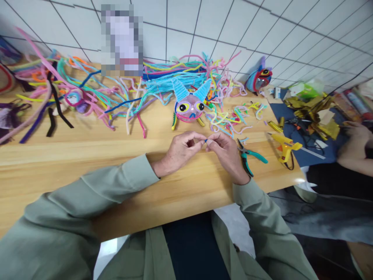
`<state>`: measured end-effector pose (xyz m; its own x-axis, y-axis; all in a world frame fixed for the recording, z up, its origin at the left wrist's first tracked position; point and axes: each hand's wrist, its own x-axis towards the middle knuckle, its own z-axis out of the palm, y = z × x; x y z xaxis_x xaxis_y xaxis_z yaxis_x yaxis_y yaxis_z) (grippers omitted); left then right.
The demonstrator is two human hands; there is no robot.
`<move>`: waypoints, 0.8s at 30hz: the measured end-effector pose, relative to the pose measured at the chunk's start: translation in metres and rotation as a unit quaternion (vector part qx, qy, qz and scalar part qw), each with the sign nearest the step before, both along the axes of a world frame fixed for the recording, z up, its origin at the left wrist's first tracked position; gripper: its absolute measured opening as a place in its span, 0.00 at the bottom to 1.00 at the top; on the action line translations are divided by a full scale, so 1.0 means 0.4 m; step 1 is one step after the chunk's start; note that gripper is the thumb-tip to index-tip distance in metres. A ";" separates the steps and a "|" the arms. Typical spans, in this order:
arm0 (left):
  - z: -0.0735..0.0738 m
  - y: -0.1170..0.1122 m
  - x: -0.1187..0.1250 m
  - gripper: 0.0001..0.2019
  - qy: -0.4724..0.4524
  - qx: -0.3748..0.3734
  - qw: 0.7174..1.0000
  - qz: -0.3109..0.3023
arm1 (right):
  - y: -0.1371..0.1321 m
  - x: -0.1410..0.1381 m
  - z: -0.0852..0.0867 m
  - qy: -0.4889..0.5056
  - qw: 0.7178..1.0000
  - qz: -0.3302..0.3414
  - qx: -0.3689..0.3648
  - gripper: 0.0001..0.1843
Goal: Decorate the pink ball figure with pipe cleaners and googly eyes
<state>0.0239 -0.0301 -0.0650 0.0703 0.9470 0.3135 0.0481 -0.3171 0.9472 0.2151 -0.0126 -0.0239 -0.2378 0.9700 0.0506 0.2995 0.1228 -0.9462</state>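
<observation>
My left hand and my right hand meet over the wooden table, fingertips pinched together on a small blue piece of pipe cleaner. Just beyond them stands a pipe-cleaner creature head with blue ears and yellow eyes. Teal-handled pliers lie right beside my right hand.
A heap of coloured pipe cleaners covers the back of the table, with short offcuts to the right. A yellow glue gun, gold foil scraps and a second creature lie further right. Another person's hand rests at the right edge.
</observation>
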 end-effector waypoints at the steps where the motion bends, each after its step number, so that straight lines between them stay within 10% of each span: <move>1: 0.004 -0.001 0.001 0.08 0.000 0.009 1.000 0.005 | 0.005 0.000 0.010 -0.003 1.000 0.003 -0.002 0.12; 11: -0.014 0.126 -0.094 0.09 -0.010 0.080 0.968 0.236 | 0.158 -0.106 0.110 -0.092 0.983 -0.039 0.152 0.09; 24: -0.060 0.201 -0.119 0.12 0.078 0.136 0.965 0.210 | 0.232 -0.193 0.072 -0.266 0.928 -0.062 0.253 0.08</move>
<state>-0.0236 0.0501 -0.0891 -0.2362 0.7865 0.5707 0.3612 -0.4741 0.8029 0.1378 0.0803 0.0050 -0.2480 0.8758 0.4141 0.7492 0.4443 -0.4912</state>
